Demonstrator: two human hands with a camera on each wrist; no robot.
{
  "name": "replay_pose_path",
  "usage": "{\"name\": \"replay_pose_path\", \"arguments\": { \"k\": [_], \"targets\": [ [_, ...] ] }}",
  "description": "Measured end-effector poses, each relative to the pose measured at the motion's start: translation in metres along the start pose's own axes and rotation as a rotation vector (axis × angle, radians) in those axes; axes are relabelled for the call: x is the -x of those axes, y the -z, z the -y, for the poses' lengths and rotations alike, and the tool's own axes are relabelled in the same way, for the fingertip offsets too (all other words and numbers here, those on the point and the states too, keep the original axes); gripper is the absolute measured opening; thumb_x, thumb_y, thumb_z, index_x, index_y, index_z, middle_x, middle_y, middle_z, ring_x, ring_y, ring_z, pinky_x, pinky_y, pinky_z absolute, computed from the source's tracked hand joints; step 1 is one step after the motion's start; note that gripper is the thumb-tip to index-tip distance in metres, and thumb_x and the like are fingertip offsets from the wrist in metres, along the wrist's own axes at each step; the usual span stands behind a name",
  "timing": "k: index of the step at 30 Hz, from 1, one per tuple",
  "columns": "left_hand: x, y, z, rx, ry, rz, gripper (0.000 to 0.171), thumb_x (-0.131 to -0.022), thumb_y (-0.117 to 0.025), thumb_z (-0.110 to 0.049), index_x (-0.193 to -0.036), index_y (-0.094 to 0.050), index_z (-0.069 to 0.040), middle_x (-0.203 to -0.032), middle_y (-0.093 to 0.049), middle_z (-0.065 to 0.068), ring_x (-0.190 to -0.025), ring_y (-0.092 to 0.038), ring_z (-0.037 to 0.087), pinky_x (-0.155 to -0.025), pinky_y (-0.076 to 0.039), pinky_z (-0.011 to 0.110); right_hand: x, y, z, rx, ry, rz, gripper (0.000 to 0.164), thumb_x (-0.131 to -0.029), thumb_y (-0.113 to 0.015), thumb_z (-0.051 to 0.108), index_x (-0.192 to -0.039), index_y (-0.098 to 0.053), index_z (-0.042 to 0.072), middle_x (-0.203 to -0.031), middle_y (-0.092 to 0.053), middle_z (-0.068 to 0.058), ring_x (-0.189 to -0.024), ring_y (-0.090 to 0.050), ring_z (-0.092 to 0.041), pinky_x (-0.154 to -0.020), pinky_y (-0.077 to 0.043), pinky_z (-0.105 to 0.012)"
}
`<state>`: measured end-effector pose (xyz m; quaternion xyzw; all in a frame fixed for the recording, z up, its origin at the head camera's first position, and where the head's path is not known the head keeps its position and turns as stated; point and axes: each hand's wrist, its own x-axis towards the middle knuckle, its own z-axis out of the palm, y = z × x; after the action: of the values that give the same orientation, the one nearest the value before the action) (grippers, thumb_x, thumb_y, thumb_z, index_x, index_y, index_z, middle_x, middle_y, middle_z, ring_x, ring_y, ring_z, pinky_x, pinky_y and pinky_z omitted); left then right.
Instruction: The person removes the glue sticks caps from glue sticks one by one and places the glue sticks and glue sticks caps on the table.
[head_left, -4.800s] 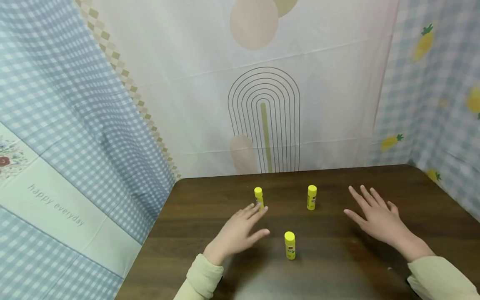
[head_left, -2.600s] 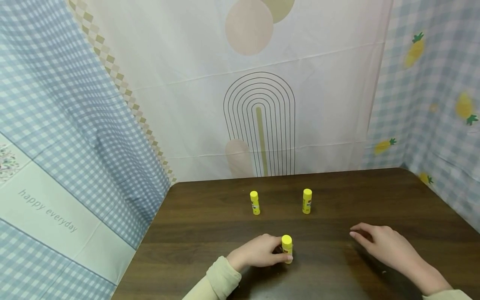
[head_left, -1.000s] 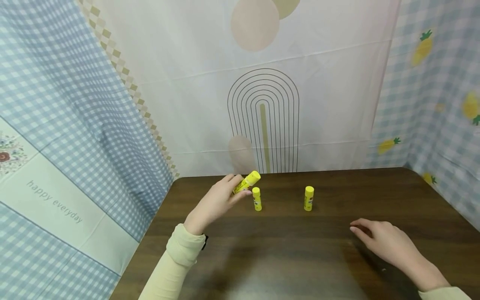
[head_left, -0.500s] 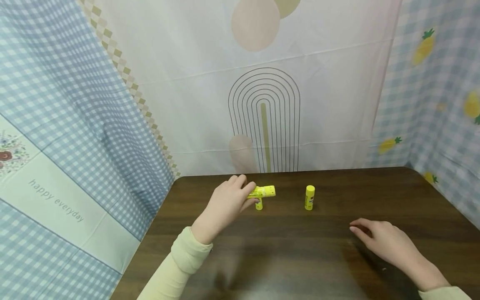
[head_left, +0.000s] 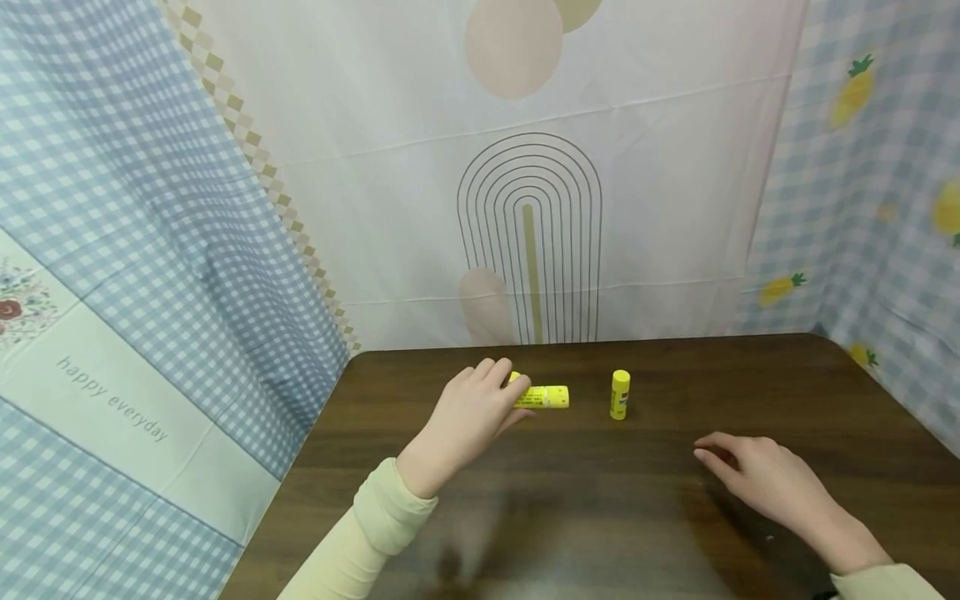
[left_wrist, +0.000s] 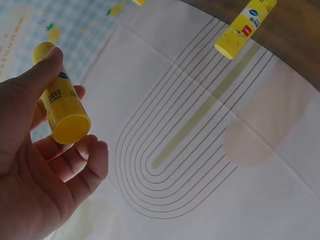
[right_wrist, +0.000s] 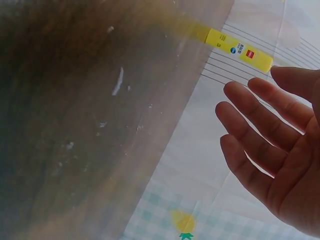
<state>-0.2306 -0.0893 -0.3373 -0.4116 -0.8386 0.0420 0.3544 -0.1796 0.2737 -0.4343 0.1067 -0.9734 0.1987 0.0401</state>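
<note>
My left hand (head_left: 471, 412) holds a yellow glue stick (head_left: 553, 397) sideways above the table, its end pointing right. In the left wrist view the thumb lies across this glue stick (left_wrist: 70, 117), with the fingers behind it. A bit of yellow cap (head_left: 514, 377) shows behind the fingers; the rest of that second glue stick is hidden in the head view. To the right, a third glue stick (head_left: 619, 395) stands upright on the table. My right hand (head_left: 772, 479) is low over the table at the right, fingers loosely bent, holding nothing.
The dark wooden table (head_left: 600, 483) ends at a back edge against a pale cloth (head_left: 660, 208) with printed arches. Checked blue curtains (head_left: 247, 292) hang at the left, and a pineapple-patterned cloth (head_left: 885, 250) hangs at the right.
My left hand picked up the front glue stick, carried it back and left, tipped it sideways, then moved slightly right. My right hand drew closer with its fingers bending, then stayed nearly still.
</note>
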Motion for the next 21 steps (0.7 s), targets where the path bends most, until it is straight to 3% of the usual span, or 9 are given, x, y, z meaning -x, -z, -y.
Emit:
{"name": "replay_pose_path", "arguments": {
  "k": [8,15,18,21],
  "targets": [
    [-0.003,-0.005,-0.006,-0.017,-0.019,0.010,0.036,-0.075,-0.073,-0.044,-0.088,-0.056,-0.015,-0.077,-0.041,-0.001,-0.066,-0.043,0.016,-0.054,-0.035,0.024,-0.021,0.017,0.015,-0.054,0.063,-0.015,0.054,-0.091,-0.044,0.058,-0.114,-0.064,0.014,-0.083,-0.064,0.007,-0.053,-0.047,-0.005,-0.051,-0.037,-0.030],
    [-0.007,-0.008,-0.014,-0.009,-0.044,-0.002,0.036,-0.075,-0.074,-0.044,-0.086,-0.055,-0.015,-0.078,-0.042,-0.001,-0.065,-0.042,0.016,-0.054,-0.035,0.024,-0.043,0.028,0.065,-0.161,0.214,-0.089,0.036,-0.092,-0.046,0.052,-0.112,-0.064,0.027,-0.074,-0.058,0.015,-0.051,-0.043,-0.005,-0.050,-0.038,-0.026],
    [-0.009,-0.009,-0.018,-0.009,-0.053,0.003,0.035,-0.076,-0.072,-0.045,-0.086,-0.055,-0.016,-0.079,-0.044,-0.001,-0.066,-0.044,0.016,-0.055,-0.036,0.025,-0.047,0.032,0.088,-0.273,0.281,-0.096,0.027,-0.093,-0.051,0.046,-0.113,-0.062,0.032,-0.084,-0.059,0.016,-0.061,-0.051,-0.005,-0.054,-0.043,-0.026],
    [-0.011,-0.007,-0.020,-0.003,-0.054,0.017,0.035,-0.078,-0.071,-0.046,-0.087,-0.056,-0.016,-0.080,-0.045,-0.001,-0.068,-0.046,0.016,-0.055,-0.037,0.025,-0.049,0.034,0.107,-0.346,0.336,-0.085,0.029,-0.091,-0.055,0.044,-0.117,-0.059,0.033,-0.094,-0.059,0.015,-0.071,-0.055,-0.005,-0.058,-0.046,-0.025]
  ]
}}
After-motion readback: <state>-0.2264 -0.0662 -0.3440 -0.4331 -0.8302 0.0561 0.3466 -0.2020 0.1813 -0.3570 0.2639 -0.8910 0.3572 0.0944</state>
